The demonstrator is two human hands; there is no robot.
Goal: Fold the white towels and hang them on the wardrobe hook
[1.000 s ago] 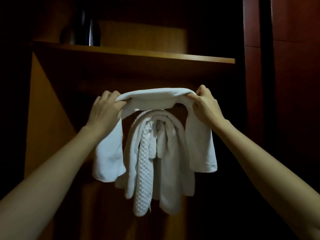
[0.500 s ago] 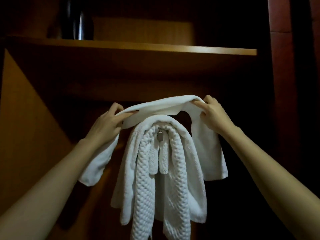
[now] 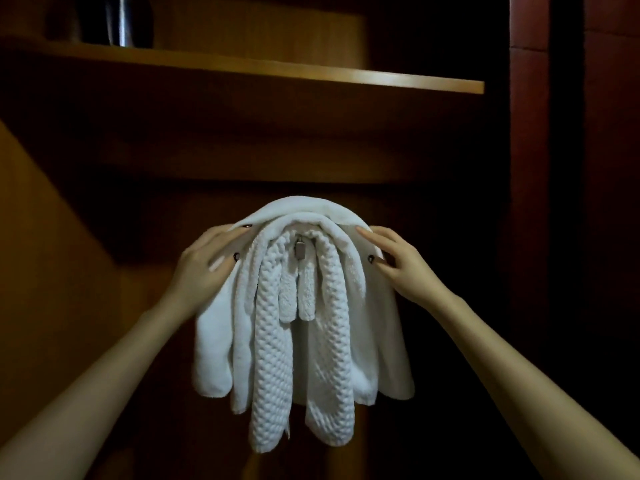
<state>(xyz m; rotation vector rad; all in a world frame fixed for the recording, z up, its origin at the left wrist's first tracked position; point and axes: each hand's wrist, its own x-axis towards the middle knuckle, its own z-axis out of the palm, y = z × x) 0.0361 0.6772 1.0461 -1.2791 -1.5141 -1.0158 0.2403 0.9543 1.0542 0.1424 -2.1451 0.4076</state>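
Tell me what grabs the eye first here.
A bright bundle of white towels hangs at centre against the dark wardrobe, draped over a small metal hook, with a smooth white terry towel outermost and a white waffle-weave towel inside. The left hand and right hand rest on its two sides. Above, a lit wooden shelf carries a dark shiny metal vessel at upper left.

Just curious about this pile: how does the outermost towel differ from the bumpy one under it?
The outermost towel is smooth; the bumpy towel has a waffle weave. The outermost towel drapes over the pile, left hand and right hand on it; the bumpy towel hangs beneath, untouched. The bumpy towel's ends reach lower. Both are white and hang over the hook.
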